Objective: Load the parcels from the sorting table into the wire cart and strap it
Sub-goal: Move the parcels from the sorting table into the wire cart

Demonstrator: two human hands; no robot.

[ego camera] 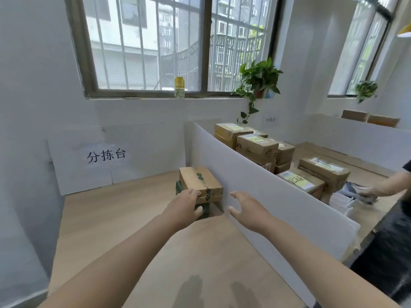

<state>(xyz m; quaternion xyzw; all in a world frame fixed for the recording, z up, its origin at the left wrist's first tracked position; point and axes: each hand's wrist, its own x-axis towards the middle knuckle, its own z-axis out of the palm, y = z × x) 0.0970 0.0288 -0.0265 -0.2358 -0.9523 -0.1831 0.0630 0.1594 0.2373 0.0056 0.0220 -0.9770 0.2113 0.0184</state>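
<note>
The sorting table (106,218) carries a parcel (200,182) stacked on a lower parcel (204,208), both against the divider panel (278,203) at right. Beyond the divider (far side) stand further parcels (255,146). A wall sign (106,155) stands behind the table, left.

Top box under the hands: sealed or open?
Sealed. The top box has its flaps flat, with tape running along the seam. The left hand rests on its near edge; the right hand is spread open beside it.

Bare tabletop (115,210) left of parcel (200,181) — white divider (266,196) hard against right
</note>
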